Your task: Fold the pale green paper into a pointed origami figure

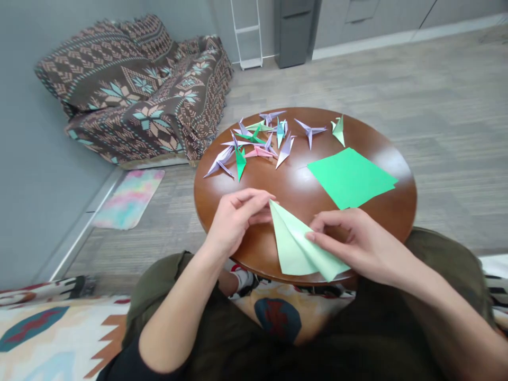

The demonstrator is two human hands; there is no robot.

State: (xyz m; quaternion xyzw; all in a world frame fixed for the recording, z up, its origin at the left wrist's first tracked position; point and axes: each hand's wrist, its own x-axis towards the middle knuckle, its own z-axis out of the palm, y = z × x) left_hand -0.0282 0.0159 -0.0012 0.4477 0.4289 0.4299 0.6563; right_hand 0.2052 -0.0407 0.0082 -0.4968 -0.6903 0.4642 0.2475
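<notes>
A pale green sheet of origami paper [291,248], partly folded to a point, lies over the near edge of the round table. At its far tip, my left hand [242,214] pinches the corner between thumb and fingers. My right hand [353,238] grips the paper's right side, thumb on top of a raised flap and fingers behind it. Beyond my right hand lies a small stack of bright green paper squares [351,177]. Several folded paper cranes in purple, green, blue and pink, among them a pink crane [260,152], are grouped at the table's far left.
The round brown table [384,140] stands in front of my knees. A pale green crane [338,130] sits apart near its far edge. Behind it are a sofa with a patterned cover [146,100], a pastel mat [129,198] and a white rack [248,37].
</notes>
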